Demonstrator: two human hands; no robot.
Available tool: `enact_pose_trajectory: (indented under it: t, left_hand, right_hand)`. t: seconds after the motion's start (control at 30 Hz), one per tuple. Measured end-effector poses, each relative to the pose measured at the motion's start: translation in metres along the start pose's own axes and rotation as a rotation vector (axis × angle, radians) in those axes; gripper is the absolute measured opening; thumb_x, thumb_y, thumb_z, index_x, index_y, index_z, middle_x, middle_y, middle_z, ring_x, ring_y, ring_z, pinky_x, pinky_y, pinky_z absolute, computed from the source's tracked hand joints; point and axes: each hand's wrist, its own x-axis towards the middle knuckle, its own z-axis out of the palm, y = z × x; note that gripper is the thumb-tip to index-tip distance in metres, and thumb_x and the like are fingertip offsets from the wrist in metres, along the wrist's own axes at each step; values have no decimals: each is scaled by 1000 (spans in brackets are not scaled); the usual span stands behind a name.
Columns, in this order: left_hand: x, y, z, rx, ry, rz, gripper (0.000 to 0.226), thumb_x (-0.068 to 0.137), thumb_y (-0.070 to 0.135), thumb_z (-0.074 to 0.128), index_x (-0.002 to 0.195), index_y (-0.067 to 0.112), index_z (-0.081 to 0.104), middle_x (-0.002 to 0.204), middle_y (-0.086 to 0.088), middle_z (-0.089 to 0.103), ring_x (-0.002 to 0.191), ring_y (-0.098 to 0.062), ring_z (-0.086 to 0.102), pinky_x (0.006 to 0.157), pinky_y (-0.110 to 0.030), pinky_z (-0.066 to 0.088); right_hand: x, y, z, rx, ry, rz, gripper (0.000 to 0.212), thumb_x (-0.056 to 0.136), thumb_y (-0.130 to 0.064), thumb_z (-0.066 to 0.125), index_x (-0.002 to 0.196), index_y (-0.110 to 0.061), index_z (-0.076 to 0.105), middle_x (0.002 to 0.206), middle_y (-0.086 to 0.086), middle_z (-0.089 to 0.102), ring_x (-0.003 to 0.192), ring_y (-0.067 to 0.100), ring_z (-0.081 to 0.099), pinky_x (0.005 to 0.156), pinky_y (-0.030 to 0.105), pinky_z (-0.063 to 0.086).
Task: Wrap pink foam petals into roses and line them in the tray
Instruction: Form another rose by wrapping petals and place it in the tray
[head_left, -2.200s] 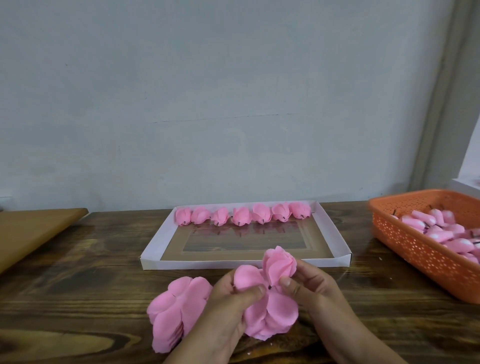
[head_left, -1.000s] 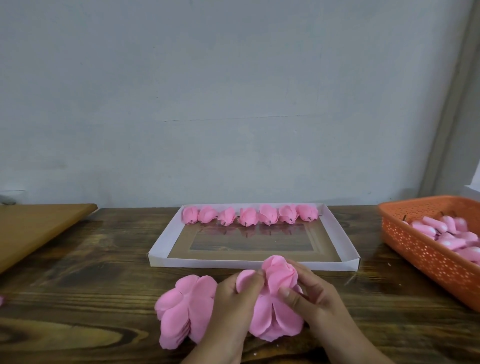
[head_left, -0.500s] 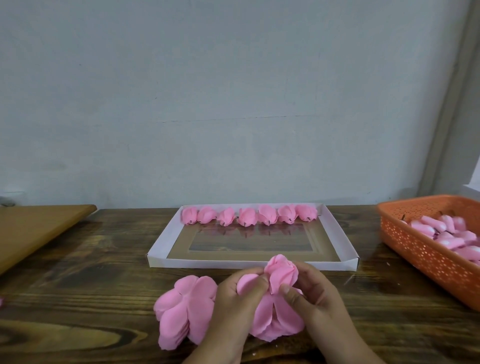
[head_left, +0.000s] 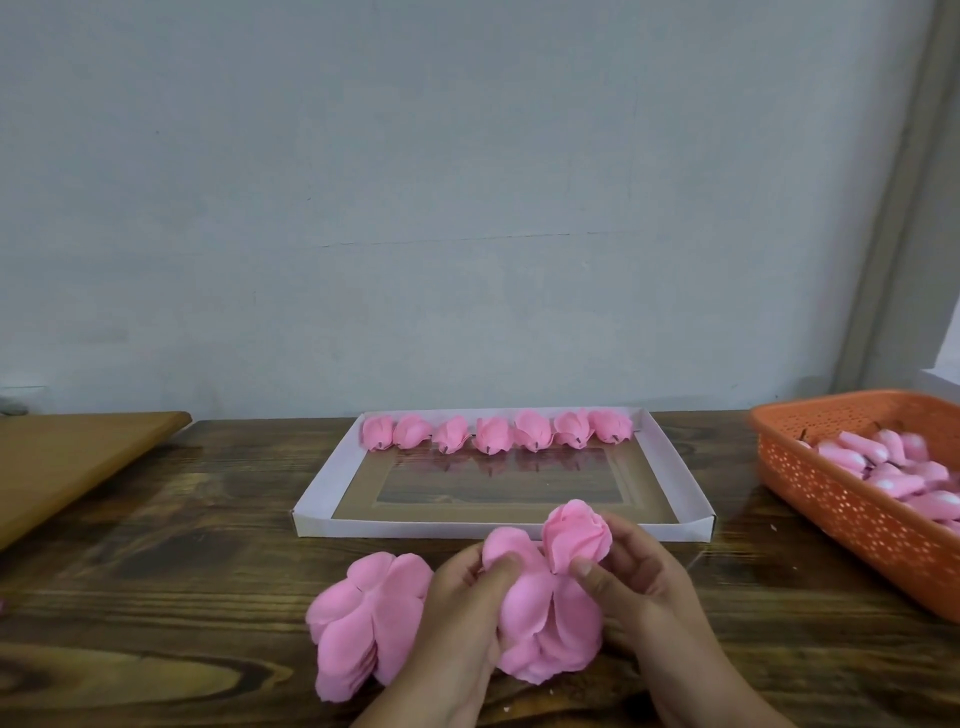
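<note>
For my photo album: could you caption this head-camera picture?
Both hands, left and right, wrap a pink foam rose; seven finished roses line the tray.

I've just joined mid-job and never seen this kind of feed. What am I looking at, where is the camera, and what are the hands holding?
There is no machine: a person works bare-handed, filmed by a camera on their head looking forward and down. The left hand and right hand together hold a half-wrapped pink foam rose. A stack of loose petals lies left of it on the wooden table. Beyond, a white tray holds seven finished roses along its far edge. The orange basket on the right holds more pink pieces.
</note>
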Motion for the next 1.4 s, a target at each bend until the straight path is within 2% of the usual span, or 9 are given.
enact_pose_trajectory:
  t: [0.1,0.23,0.4,0.53,0.73,0.87,1.0,1.17,1.4]
  left_hand:
    - [3,-3,0,-30,88,-53,23,98,12,59,92,12,80,94,-22,77,88,-34,76,79,-47,63]
    - [3,0,3,-26,151,-49,16,95,17,68,91,11,82,92,-17,78,93,-35,75,89,-51,60]
    - [2,2,6,22,146,4,18,95,26,69,86,19,83,87,-8,79,88,-21,76,75,-28,60]
    - [1,3,9,110,111,67,24,97,31,64,85,22,83,86,-7,79,90,-21,75,76,-26,57]
    - [-7,4,11,239,35,171,26,101,41,52,96,48,77,95,15,78,95,4,70,77,-10,51]
    - [-10,13,13,220,82,101,34,100,48,48,78,63,70,81,35,71,80,23,61,62,3,41]
    - [-11,17,14,209,70,89,37,97,53,48,68,71,63,74,44,64,76,30,55,59,5,38]
    - [-10,14,12,203,26,94,26,74,68,42,79,68,68,85,40,69,86,26,59,65,4,42]
    - [-14,23,15,184,36,99,50,100,48,45,60,75,58,68,48,60,72,32,54,57,6,38]
  right_hand:
    - [0,0,1,-37,-37,8,47,76,-6,70,122,-11,66,113,11,74,109,25,69,88,35,58]
    - [-2,-3,5,-121,-113,-63,34,79,-8,70,108,-24,75,109,9,75,105,21,71,81,25,56]
    - [-4,-5,8,-173,-128,-86,34,78,-9,71,107,-27,74,107,8,76,100,21,72,78,25,57]
    - [-2,-4,6,-151,-85,-81,32,75,-9,71,104,-21,77,105,7,76,100,21,72,77,22,57]
    - [-1,-2,4,-200,-87,-74,43,86,10,65,108,-25,76,109,5,76,102,20,72,81,24,56]
    - [-2,-3,5,-218,-81,-69,40,86,10,66,108,-22,76,107,4,76,101,19,72,80,22,56]
    - [-2,-2,5,-223,-61,-83,38,85,12,66,109,-17,74,106,3,77,103,17,71,81,19,55]
    - [-2,-4,6,-163,-106,-96,36,84,5,67,107,-22,77,108,7,76,105,18,71,84,21,55]
    - [-2,-4,7,-174,-111,-80,47,87,10,63,110,-29,74,109,7,75,106,21,70,85,26,55]
